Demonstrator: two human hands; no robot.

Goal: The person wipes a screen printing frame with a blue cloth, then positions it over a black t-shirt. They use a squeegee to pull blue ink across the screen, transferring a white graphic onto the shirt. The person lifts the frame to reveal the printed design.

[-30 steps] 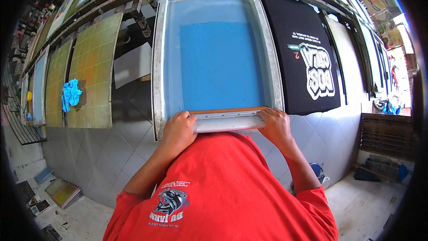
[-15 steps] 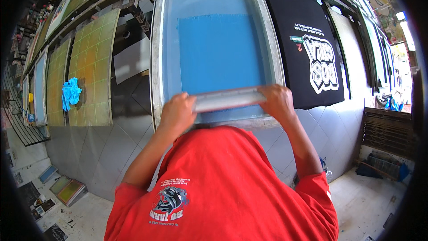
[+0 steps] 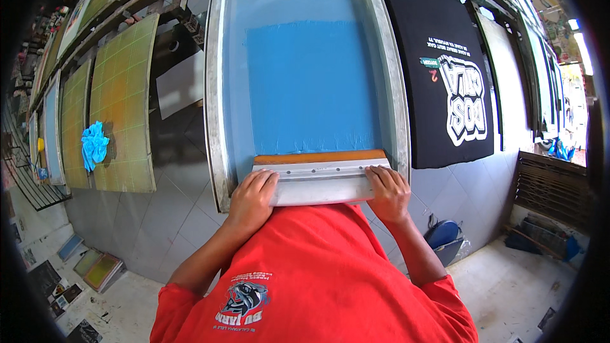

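A wide squeegee [image 3: 321, 185] with a metal holder and an orange-brown blade lies across the near end of a framed printing screen [image 3: 215, 89]. My left hand [image 3: 254, 195] grips its left end, and my right hand [image 3: 388, 192] grips its right end, the fingers of both laid over the top of the holder. The blade meets the near edge of a blue ink area [image 3: 311, 82] that covers most of the mesh. Small ridges of ink show just beyond the blade. The thumbs and the underside of the squeegee are hidden.
On the right a black T-shirt [image 3: 438, 38] with a white print lies on a board. Yellowish gridded boards [image 3: 124, 101] stand on the left, one with crumpled blue gloves [image 3: 94, 146] on it. A dark blue object [image 3: 443, 234] sits low on the right.
Both hands have brought the squeegee closer to my body and tipped it, so its blade and holder face now show. The head view has shifted slightly.
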